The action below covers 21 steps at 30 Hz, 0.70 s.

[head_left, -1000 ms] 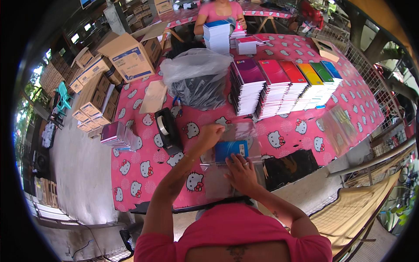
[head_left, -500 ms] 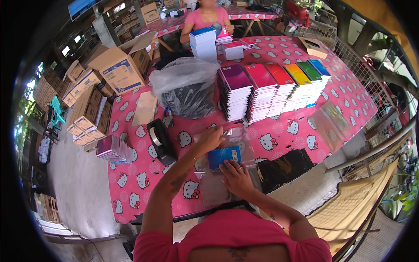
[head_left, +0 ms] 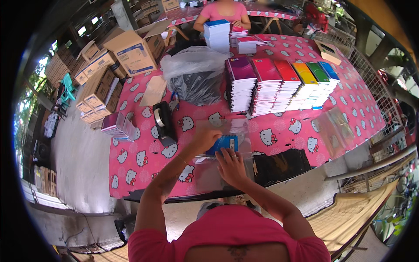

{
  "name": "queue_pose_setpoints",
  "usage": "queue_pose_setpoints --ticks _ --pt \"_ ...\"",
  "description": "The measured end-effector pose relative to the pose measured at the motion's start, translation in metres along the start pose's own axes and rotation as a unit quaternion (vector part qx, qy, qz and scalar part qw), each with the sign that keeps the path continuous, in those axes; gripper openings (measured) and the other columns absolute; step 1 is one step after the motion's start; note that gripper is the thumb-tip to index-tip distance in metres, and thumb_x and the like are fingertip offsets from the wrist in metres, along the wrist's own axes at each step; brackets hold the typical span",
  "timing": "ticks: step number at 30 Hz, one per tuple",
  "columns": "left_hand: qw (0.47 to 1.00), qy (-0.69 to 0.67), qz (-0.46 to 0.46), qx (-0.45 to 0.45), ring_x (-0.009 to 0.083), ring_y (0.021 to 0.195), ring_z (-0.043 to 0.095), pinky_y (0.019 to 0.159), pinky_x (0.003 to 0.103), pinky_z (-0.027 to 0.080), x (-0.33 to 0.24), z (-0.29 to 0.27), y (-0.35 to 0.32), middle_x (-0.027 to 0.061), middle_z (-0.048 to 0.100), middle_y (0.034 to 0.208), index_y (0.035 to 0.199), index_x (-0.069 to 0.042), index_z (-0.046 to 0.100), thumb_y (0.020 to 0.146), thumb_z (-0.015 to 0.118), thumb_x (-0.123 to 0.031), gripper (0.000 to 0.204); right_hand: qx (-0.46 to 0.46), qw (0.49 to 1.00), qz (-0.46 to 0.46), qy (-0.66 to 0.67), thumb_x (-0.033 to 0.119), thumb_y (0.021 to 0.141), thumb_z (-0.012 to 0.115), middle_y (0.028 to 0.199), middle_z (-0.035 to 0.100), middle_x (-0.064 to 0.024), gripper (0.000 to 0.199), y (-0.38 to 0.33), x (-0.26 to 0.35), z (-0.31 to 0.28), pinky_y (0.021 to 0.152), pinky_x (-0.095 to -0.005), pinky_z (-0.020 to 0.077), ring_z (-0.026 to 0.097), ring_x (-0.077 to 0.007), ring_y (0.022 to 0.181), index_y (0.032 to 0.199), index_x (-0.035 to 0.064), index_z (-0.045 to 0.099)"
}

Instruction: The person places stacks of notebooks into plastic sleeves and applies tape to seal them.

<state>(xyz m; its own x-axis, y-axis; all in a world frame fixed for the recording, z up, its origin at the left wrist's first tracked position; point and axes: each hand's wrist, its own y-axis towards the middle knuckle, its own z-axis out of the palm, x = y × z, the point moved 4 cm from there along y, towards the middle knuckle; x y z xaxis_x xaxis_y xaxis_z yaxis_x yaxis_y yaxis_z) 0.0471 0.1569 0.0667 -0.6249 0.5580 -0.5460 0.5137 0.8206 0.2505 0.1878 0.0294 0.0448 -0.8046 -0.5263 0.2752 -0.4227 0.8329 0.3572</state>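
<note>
A small blue spiral notebook (head_left: 225, 143) lies near the front edge of the table, with clear plastic (head_left: 239, 126) around and beyond it. My right hand (head_left: 232, 168) rests on its near edge, fingers stretched and slightly spread. At its left side my left hand (head_left: 207, 140) is closed, fingers curled inward; what they pinch, if anything, is hidden. More clear plastic sleeves (head_left: 209, 178) lie flat on my side of the notebook. Left of my left forearm stands a black tape dispenser (head_left: 164, 124).
Tall notebook stacks in several colours (head_left: 267, 89) stand beyond my hands. A plastic bag with dark contents (head_left: 194, 83) sits to their left. Left are wrapped purple notebooks (head_left: 117, 126) and cardboard boxes (head_left: 135, 52); right, a black patch (head_left: 281, 167). A person (head_left: 223, 16) sits opposite.
My left hand has come down from the plastic beyond the notebook to its left side. My right hand stays on the near edge. The whole view has shifted slightly.
</note>
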Motion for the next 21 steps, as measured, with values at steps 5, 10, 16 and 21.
queue_pose_setpoints --ticks 5,10,16,21 --pt "0.989 0.138 -0.034 -0.050 0.0305 0.094 0.066 0.077 0.040 0.055 -0.032 0.031 -0.039 0.0123 0.067 0.096 0.094 -0.008 0.063 0.083 0.065 -0.011 0.011 -0.007 0.999 -0.022 -0.029 0.023 0.083 0.067 0.143 0.048 -0.0155 0.050 -0.003 0.000 0.007 0.110 -0.0603 0.0315 0.044 -0.0332 0.135 0.130 0.0076 0.058" --pt "0.983 0.124 -0.018 -0.135 0.0326 0.093 0.067 0.076 0.042 0.055 -0.054 0.037 -0.049 0.0127 0.067 0.097 0.094 -0.007 0.062 0.085 0.062 -0.010 0.009 -0.030 0.996 -0.050 -0.074 0.023 0.084 0.067 0.138 0.053 -0.0174 0.041 -0.008 -0.005 0.024 0.109 -0.0643 0.0313 0.048 -0.0359 0.134 0.121 0.0061 0.064" --pt "0.992 0.026 -0.115 -0.055 0.0375 0.092 0.067 0.076 0.045 0.056 -0.044 0.032 -0.051 0.0173 0.068 0.097 0.099 -0.004 0.062 0.087 0.060 -0.008 0.013 0.018 0.997 -0.001 0.071 0.021 0.085 0.068 0.139 0.050 -0.0182 0.049 0.004 -0.012 0.009 0.111 -0.0601 0.0319 0.041 -0.0382 0.138 0.129 0.0025 0.055" --pt "0.992 0.096 -0.045 -0.063 0.0375 0.106 0.064 0.089 0.044 0.054 -0.052 0.033 -0.054 0.0193 0.066 0.114 0.112 -0.001 0.062 0.086 0.061 -0.007 0.027 -0.002 0.962 0.069 0.263 0.016 0.074 0.076 0.142 0.043 -0.0170 0.063 0.010 -0.038 0.003 0.110 -0.0565 0.0308 0.040 -0.0361 0.136 0.130 0.0007 0.052"
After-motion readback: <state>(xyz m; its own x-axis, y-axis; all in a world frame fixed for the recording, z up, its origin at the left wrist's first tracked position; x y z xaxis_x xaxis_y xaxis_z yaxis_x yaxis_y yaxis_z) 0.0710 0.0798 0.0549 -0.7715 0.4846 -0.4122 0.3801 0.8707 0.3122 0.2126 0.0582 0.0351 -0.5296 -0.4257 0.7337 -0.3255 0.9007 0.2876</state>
